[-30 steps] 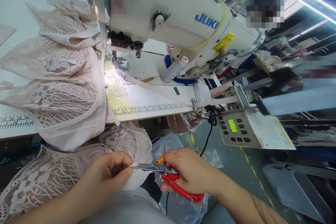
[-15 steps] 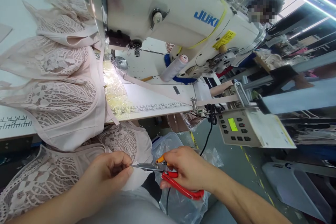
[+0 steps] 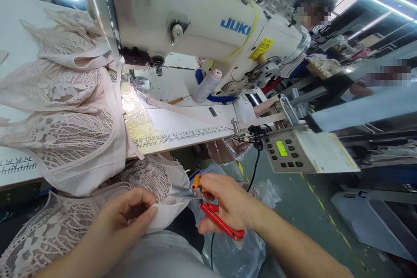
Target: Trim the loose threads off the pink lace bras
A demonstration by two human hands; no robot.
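My left hand (image 3: pixel 132 215) pinches the pale fabric edge of a lace bra (image 3: pixel 146 176) near my lap. In my right hand (image 3: pixel 224 200) are scissors (image 3: pixel 216 217) with red and orange handles, my fingers wrapped round them. Their blades, blurred by motion, point left over the bra, a little to the right of my left fingertips. More lace bras (image 3: pixel 78 134) lie overlapped on the sewing table, and another lace cup (image 3: pixel 52 230) hangs below its edge, partly behind my left forearm.
A white sewing machine (image 3: pixel 182 13) stands over the table, with a thread spool (image 3: pixel 207 85) beside it. A narrow band (image 3: pixel 192 112) runs to a control box (image 3: pixel 286 152) on the right. Clear plastic (image 3: pixel 243 247) lies below my right hand. Two other people are in the background.
The scissor tips have moved up and away from my left fingertips, and the blades look more spread. The camera view has shifted slightly.
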